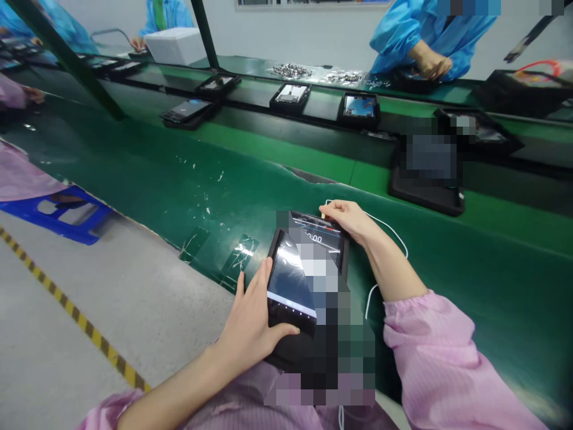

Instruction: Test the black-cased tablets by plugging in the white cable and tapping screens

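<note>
Steadying the dark-screened tablet (290,272) at the worktop's (147,170) near edge, the left hand (248,313) lies spread while the right hand (353,222) apparently pinches a white cable's (394,232) end, best kept straight.

Glossy black tablet (290,278), lit, lying askew, second lit tablet (327,234) just beyond, white cable (396,235) curving nearby

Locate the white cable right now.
Head view, right of centre: the white cable runs from the fingertips of the right hand, passes under the right forearm and shows on both sides of it over the green table.
</note>
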### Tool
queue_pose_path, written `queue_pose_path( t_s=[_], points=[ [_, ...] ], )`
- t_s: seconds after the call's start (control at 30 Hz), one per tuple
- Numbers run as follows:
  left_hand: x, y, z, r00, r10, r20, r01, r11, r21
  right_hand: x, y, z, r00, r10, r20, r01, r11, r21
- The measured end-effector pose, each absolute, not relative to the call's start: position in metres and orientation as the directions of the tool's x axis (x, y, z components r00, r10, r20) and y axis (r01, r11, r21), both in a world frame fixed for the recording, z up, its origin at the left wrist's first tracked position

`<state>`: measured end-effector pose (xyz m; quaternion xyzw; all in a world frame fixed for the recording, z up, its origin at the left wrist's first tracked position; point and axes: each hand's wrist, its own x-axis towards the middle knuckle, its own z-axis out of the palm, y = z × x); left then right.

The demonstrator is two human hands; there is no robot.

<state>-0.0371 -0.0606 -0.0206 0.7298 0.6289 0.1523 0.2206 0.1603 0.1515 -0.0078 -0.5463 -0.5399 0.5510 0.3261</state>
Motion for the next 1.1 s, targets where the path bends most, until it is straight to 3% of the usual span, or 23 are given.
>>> queue_pose_path(
  t_s=[0.3, 0.47, 0.53, 0.57, 0.63, 0.67, 0.73, 0.9, 1.1],
  points=[
    [-0.038, -0.058, -0.017, 0.233, 0.972, -0.038, 0.842, -0.182, 0.507, 0.164, 0.14, -0.016, -0.126, 0.984, -0.124, 0.338, -0.075, -0.938],
    [-0.038, -0.042, -0.023, 0.23, 0.972, 0.051, 0.828, -0.223, 0.514, 0.192, 0.091, 0.016, -0.09, 0.972, 0.217, 0.565, 0.229, -0.793],
    [-0.038, -0.034, -0.023, 0.238, 0.969, 0.067, 0.823, -0.238, 0.516, 0.205, 0.043, 0.033, -0.228, 0.961, 0.156, 0.582, 0.263, -0.77],
    [-0.038, -0.031, -0.023, 0.247, 0.967, 0.071, 0.821, -0.247, 0.515, 0.211, 0.015, 0.039, -0.387, 0.921, 0.034, 0.551, 0.261, -0.793],
    [-0.04, -0.026, -0.02, 0.262, 0.963, 0.066, 0.817, -0.257, 0.516, 0.219, -0.043, 0.039, -0.677, 0.681, -0.279, 0.517, 0.17, -0.839],
    [-0.041, -0.024, -0.018, 0.269, 0.962, 0.055, 0.812, -0.257, 0.525, 0.221, -0.071, 0.032, -0.694, 0.603, -0.393, 0.565, 0.118, -0.816],
    [-0.044, -0.02, -0.014, 0.28, 0.96, 0.021, 0.789, -0.242, 0.564, 0.224, -0.115, 0.01, -0.627, 0.615, -0.478, 0.648, 0.071, -0.759],
    [-0.047, -0.012, -0.012, 0.264, 0.964, -0.012, 0.705, -0.184, 0.685, 0.222, -0.154, -0.046, -0.53, 0.736, -0.422, 0.645, 0.026, -0.764],
    [-0.041, -0.011, -0.016, 0.208, 0.978, 0.029, 0.692, -0.168, 0.702, 0.216, -0.15, -0.044, -0.488, 0.848, -0.207, 0.641, 0.187, -0.745]
  ],
)
